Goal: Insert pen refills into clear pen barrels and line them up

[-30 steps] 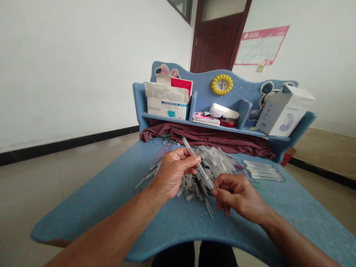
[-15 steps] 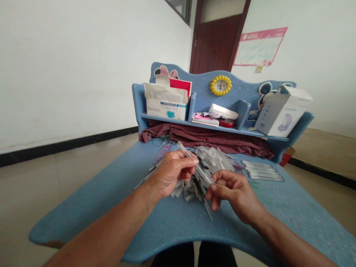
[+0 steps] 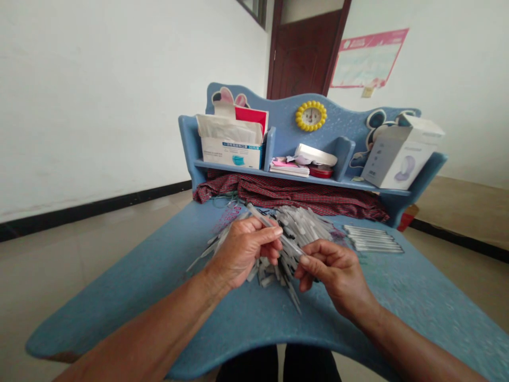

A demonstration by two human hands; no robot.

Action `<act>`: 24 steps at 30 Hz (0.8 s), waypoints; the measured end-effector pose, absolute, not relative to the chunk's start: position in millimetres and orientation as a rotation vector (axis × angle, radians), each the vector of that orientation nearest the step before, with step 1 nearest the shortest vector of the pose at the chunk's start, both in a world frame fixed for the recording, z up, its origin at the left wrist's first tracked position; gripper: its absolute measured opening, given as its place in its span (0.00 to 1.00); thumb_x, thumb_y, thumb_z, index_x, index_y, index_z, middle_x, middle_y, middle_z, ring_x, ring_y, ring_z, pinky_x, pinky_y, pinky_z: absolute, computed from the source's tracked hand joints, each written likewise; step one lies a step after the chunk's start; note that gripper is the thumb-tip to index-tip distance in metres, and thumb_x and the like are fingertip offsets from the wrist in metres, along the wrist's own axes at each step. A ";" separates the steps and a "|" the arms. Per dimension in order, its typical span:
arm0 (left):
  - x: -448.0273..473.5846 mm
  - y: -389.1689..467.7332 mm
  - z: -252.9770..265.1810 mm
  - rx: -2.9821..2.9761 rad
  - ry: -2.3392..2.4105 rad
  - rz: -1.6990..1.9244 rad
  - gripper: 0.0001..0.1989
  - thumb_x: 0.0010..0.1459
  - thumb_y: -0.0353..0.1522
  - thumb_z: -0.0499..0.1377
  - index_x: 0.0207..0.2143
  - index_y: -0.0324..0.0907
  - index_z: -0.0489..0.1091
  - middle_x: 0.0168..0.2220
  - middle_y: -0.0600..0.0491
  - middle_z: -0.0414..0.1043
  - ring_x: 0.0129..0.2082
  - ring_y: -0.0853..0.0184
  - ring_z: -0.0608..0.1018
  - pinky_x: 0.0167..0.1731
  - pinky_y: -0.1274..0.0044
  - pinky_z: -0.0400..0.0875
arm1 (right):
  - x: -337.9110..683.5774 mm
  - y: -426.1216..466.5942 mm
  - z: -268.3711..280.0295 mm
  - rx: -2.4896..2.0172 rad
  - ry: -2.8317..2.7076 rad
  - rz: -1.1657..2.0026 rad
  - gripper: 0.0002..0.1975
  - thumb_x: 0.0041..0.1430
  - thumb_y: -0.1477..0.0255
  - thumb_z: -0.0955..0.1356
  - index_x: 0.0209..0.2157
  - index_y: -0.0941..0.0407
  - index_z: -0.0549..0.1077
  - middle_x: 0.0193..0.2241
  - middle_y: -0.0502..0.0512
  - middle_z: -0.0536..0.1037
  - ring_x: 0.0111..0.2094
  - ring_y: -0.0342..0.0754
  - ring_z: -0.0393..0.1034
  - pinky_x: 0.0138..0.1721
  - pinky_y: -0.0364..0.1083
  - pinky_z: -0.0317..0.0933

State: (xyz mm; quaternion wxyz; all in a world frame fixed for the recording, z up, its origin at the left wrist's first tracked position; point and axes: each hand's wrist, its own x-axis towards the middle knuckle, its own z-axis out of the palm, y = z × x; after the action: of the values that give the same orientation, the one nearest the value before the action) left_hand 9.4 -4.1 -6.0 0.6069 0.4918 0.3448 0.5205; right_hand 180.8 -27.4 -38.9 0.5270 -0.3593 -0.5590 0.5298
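Note:
A translucent, whitish pen [image 3: 292, 247] spans both hands at a slant over the desk. My left hand [image 3: 249, 245] is closed, pinching it between thumb and fingers partway along its length. At its lower right end, the thumb and fingertips of my right hand [image 3: 332, 270] are closed on it and hide its tip. Under and behind the hands lies a loose heap of translucent pen parts [image 3: 306, 223], with some dark slim pieces among them. To the right, several similar pens [image 3: 373, 239] lie side by side in a row.
The blue desk [image 3: 135, 297] carries a raised shelf with a face mask box [image 3: 230, 151], a white carton [image 3: 400, 156], a yellow-rimmed clock [image 3: 310, 116] and a red round tin [image 3: 320, 172]. Checked cloth [image 3: 286, 195] is bunched beneath the shelf.
The camera view has shifted slightly. My right hand has moved up a little along with the pen's lower end; both hands keep their hold on it.

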 end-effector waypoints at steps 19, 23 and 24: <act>15.4 -6.2 -6.2 1.346 0.908 1.178 0.11 0.46 0.35 0.64 0.26 0.36 0.68 0.17 0.57 0.68 0.13 0.75 0.69 0.14 0.82 0.66 | 193.2 -17.8 -29.0 -0.945 -1.941 0.560 0.10 0.58 0.66 0.66 0.35 0.58 0.72 0.21 0.48 0.71 0.22 0.40 0.64 0.24 0.40 0.59; 13.3 -3.8 -7.5 1.374 0.926 0.982 0.16 0.47 0.40 0.64 0.22 0.36 0.66 0.14 0.57 0.66 0.11 0.76 0.65 0.11 0.84 0.61 | 197.8 -19.3 -22.6 -0.777 -2.047 0.118 0.11 0.62 0.73 0.62 0.43 0.59 0.70 0.25 0.51 0.73 0.25 0.41 0.65 0.28 0.41 0.60; 12.7 -3.4 -7.4 1.352 0.907 0.929 0.17 0.47 0.41 0.63 0.21 0.37 0.65 0.13 0.58 0.65 0.10 0.76 0.64 0.10 0.85 0.59 | 198.2 -20.8 -21.3 -0.723 -2.092 -0.011 0.12 0.62 0.75 0.61 0.45 0.59 0.70 0.26 0.51 0.73 0.26 0.42 0.65 0.28 0.41 0.60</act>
State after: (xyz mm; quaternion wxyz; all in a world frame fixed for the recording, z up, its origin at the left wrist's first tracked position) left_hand 12.7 -3.4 -7.4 0.5922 0.5811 0.3900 0.3993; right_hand 198.2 -20.8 -21.3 0.4474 -0.2922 -0.8452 -0.0044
